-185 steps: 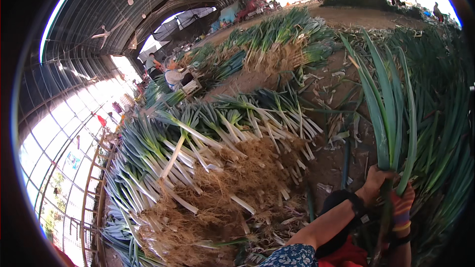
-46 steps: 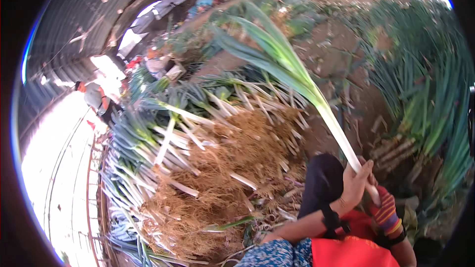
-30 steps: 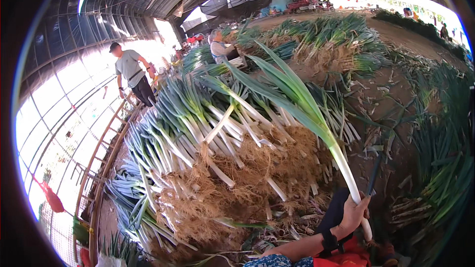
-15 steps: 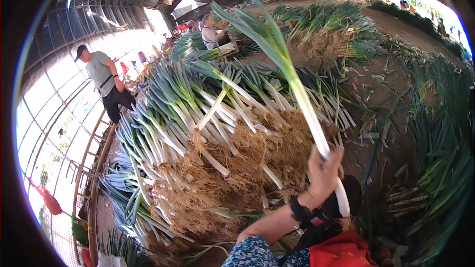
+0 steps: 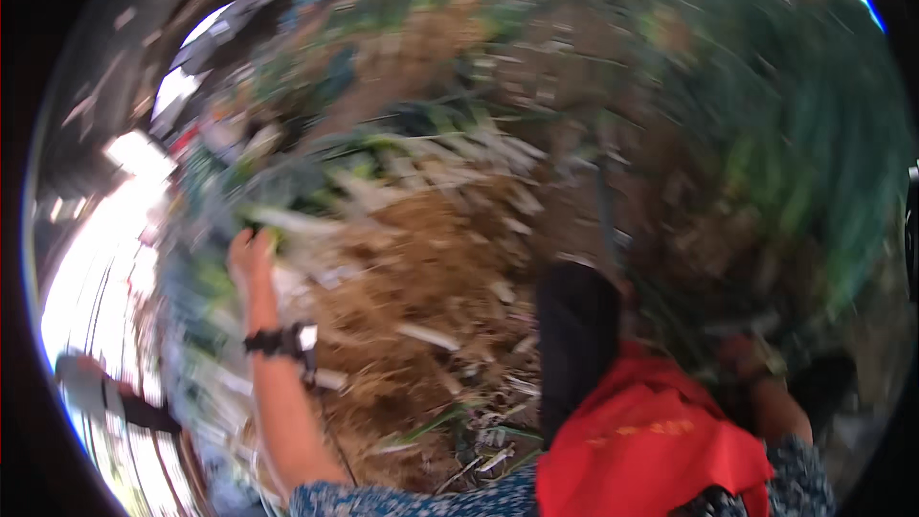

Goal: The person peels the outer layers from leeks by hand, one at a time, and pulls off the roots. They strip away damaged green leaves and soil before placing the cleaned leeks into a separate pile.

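Note:
Blur smears much of the head view. My left hand (image 5: 252,254), with a black strap on its wrist, reaches out over the left side of a heap of leeks. A pale leek shaft (image 5: 292,220) lies right beside its fingers; whether they grip it I cannot make out. Brown leek roots (image 5: 412,258) fill the middle, with white shafts and green leaves (image 5: 383,168) along the far side. Low at the right, my right hand (image 5: 742,356) is dark and smeared near the ground, its fingers unclear.
My dark-trousered knee (image 5: 574,345) and red apron (image 5: 651,431) are at lower centre. More green leeks (image 5: 775,124) lie in a large heap at right. A person (image 5: 115,397) shows at the left edge. Leaf scraps litter the ground (image 5: 574,48).
My left hand has swung from the right across to the left; the leek it held upright no longer shows clearly in it. The view has turned, and my right arm has come into sight.

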Demonstrator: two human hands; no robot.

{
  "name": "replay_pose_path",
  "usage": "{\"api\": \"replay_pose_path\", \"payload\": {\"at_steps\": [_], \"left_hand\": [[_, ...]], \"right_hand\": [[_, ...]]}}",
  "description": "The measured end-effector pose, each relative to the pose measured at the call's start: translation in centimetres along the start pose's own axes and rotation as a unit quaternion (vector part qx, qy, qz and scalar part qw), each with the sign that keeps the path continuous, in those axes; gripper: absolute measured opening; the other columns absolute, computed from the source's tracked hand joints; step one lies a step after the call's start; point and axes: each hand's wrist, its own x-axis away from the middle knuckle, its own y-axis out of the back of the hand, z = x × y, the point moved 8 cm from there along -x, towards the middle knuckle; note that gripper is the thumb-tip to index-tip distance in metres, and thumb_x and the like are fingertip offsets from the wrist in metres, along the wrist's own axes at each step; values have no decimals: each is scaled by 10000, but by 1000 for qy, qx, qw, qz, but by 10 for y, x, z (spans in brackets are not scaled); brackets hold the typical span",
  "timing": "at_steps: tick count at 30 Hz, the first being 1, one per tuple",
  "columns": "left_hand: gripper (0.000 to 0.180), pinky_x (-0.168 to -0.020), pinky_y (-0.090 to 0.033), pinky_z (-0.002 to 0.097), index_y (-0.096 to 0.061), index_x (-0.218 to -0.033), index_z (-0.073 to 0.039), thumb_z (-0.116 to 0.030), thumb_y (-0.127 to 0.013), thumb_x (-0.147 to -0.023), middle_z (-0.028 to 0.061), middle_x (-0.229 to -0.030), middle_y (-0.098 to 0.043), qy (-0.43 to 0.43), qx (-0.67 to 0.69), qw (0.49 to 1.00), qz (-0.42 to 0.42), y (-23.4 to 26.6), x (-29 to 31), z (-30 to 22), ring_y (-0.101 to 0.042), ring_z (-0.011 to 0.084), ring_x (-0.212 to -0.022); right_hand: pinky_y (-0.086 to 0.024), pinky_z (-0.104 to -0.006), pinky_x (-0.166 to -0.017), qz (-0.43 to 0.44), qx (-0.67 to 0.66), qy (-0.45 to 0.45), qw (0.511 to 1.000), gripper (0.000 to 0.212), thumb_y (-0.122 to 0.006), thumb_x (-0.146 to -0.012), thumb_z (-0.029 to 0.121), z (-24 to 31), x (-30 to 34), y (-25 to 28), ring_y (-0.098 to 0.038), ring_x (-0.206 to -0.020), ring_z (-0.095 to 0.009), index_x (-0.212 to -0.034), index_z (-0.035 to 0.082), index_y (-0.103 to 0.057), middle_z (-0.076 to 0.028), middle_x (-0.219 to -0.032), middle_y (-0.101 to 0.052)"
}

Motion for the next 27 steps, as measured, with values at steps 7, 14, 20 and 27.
{"api": "replay_pose_path", "payload": {"at_steps": [7,14,20,27], "left_hand": [[197,-689,-516,266,-601,-980,30,-104,-620,-836,103,-860,-644,16,401,792,459,-207,264,-297,-637,177,-751],[200,-700,-524,328,-574,-1010,42,-91,-573,-862,137,-881,-643,20,432,600,673,-292,449,-455,-648,226,-765],[159,-680,-528,337,-594,-973,26,-82,-570,-860,148,-866,-650,69,473,513,712,-340,507,-522,-647,233,-751],[162,-624,-507,309,-589,-933,39,-99,-565,-850,132,-810,-647,92,404,532,739,-367,571,-546,-622,198,-679]], "right_hand": [[-476,-448,-794,140,-6,-67,988,415,-554,-742,302,130,-59,40,-609,-909,-359,-1081,63,-566,-197,-1016,-616],[-478,-441,-768,84,-37,-134,987,433,-614,-739,330,63,-7,35,-604,-878,-356,-1079,65,-570,-200,-1001,-612],[-471,-420,-723,-232,-229,-241,914,400,-630,-772,285,-56,46,109,-590,-864,-381,-1082,42,-563,-233,-904,-612],[-454,-318,-790,-359,-475,-350,724,468,-654,-816,225,-194,23,122,-589,-962,-213,-1206,2,-524,-165,-1087,-623]]}}
